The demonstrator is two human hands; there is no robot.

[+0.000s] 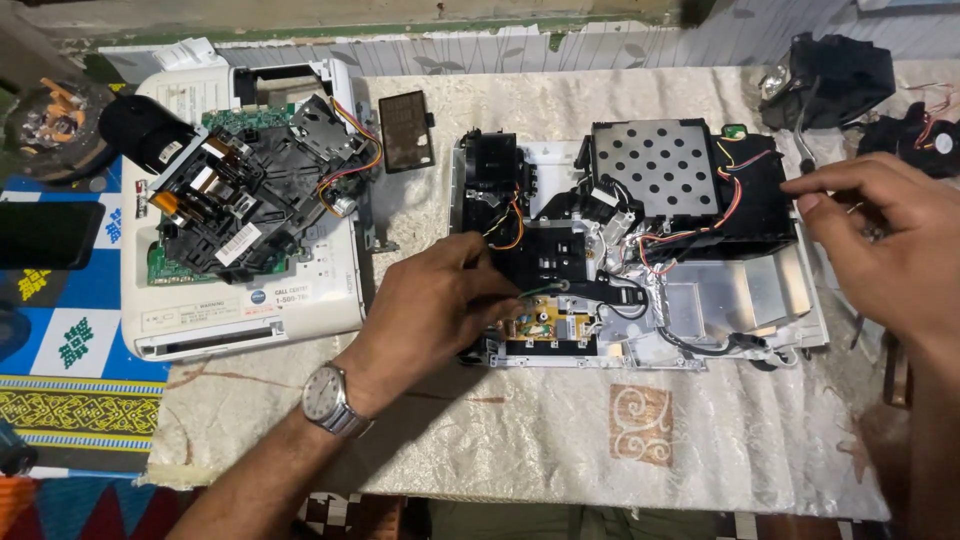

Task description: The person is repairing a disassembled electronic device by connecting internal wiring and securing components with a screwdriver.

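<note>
Left hand (430,305), wristwatch on the wrist, near edge of the table: fingers curled and pinched at the lower front of the opened white plastic projector chassis (640,240); fingertips meeting at a thin green wire (540,291) just above the small yellow-brown circuit board (545,325). Whether the wire is truly gripped or only touched cannot be told.

Right hand (885,240), right edge of the chassis: fingers loosely bent, nothing seen held, hovering over the chassis corner; probably placed to steady the casing.

Chassis: one, lid off, lying flat at table centre on the cream patterned tablecloth (560,430), innards facing up for access. Inside: one black perforated metal shield plate (655,165) at back right; one bare silver metal tray (725,295) at front right; red, orange and black wire bundles looping between.

Further left, apart from the chassis: one second white projector body (240,290), also opened, carrying a black optical block with lens barrel (215,195) set loose and askew on top, green board showing beneath.

Between the two units, toward the back: one small black rectangular grille panel (406,130), laid aside.

Far right corner: two black fan or housing parts (840,80), set out of the way.

Hands in view: two. Projector bodies: two.
</note>
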